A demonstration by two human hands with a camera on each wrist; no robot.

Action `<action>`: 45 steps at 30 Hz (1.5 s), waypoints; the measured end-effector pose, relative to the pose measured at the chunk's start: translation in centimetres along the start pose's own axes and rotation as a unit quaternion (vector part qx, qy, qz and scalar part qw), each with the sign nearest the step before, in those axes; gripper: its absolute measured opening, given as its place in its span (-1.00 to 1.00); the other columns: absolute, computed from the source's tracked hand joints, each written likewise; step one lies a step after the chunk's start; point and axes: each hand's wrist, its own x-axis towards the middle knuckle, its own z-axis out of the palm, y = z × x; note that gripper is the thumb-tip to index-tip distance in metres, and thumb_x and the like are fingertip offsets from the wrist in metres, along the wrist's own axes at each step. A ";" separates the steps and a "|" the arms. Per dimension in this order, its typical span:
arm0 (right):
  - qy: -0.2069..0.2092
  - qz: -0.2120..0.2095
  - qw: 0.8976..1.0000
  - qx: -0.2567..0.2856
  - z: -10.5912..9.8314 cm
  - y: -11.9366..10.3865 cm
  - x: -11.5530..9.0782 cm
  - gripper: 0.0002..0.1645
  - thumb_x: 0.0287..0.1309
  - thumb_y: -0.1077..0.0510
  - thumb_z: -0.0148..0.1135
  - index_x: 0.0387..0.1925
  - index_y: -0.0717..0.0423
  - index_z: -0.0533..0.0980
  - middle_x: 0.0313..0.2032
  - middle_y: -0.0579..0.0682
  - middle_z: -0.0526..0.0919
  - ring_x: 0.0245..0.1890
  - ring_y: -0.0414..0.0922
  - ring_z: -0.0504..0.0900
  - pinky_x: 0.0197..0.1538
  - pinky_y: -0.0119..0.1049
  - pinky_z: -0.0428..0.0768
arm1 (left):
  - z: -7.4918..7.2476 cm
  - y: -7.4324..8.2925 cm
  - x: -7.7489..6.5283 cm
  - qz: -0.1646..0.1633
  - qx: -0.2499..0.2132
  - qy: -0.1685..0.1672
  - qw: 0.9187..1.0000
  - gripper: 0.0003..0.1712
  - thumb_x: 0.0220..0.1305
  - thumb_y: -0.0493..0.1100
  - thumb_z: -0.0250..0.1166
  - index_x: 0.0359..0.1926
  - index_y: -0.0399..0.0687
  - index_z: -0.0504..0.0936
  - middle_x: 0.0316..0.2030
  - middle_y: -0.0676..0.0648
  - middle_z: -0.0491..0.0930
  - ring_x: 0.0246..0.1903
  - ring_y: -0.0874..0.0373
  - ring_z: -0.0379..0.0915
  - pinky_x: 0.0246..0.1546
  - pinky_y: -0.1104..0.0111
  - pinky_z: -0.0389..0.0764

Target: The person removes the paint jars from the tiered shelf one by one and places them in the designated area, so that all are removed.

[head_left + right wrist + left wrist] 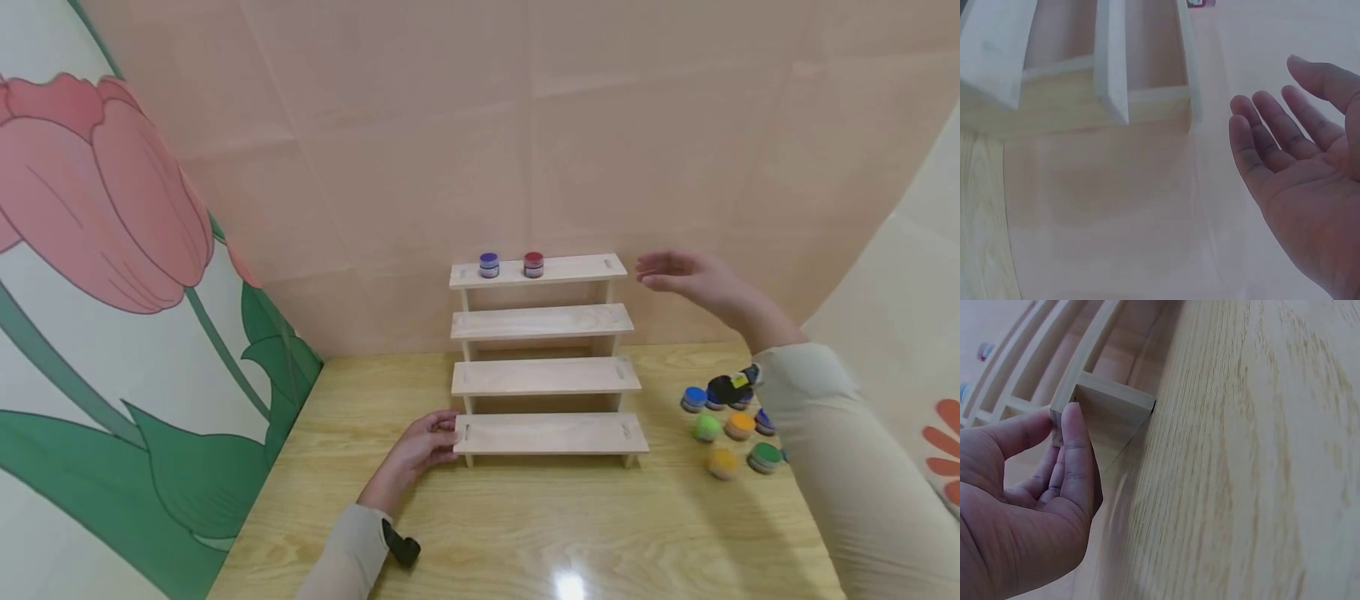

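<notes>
A pale wooden tiered stand stands on the table, its shelves rising like steps toward the back. My left hand pinches the left end of its lowest shelf; in the left wrist view the thumb and fingers meet around that corner. On the top shelf sit a blue-lidded jar and, to its right, a red-lidded jar. Just right of the top shelf, my right hand is in the air. Its loosely bent fingers hold nothing in the right wrist view.
Several small jars with coloured lids, among them a green-lidded jar and an orange-lidded jar, stand right of the stand, some partly hidden by the right forearm. A pinkish backdrop rises behind, and a tulip-patterned panel borders the left.
</notes>
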 end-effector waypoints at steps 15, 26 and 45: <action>0.008 -0.022 0.999 0.041 2.6 -2.3 4.5 -0.36 0.44 0.00 0.19 0.41 0.19 0.33 0.32 0.24 0.46 0.31 0.10 0.44 0.47 0.15 0.24 | -0.1 0.1 0.1 -0.006 0.002 0.002 1.000 -0.39 0.33 -0.43 0.25 0.39 -0.35 0.37 0.01 -0.14 0.45 -0.28 0.14 0.57 -0.33 0.40 0.70; 0.012 -0.022 0.995 0.097 5.1 -3.6 7.7 -0.35 0.40 0.07 0.24 0.39 0.24 0.33 0.32 0.26 0.44 0.31 0.09 0.40 0.45 0.08 0.29 | 0.0 0.5 -0.2 -0.010 0.007 0.000 1.000 -0.39 0.33 -0.43 0.25 0.39 -0.34 0.37 0.01 -0.14 0.47 -0.25 0.12 0.58 -0.31 0.38 0.71; 0.004 -0.037 0.995 0.095 8.2 -4.7 11.0 -0.36 0.38 0.24 0.23 0.40 0.29 0.30 0.35 0.31 0.39 0.34 0.18 0.38 0.41 0.07 0.36 | -0.1 0.5 -0.1 -0.013 0.007 -0.024 1.000 -0.38 0.35 -0.43 0.22 0.40 -0.42 0.30 -0.03 -0.14 0.50 -0.26 0.14 0.58 -0.32 0.40 0.70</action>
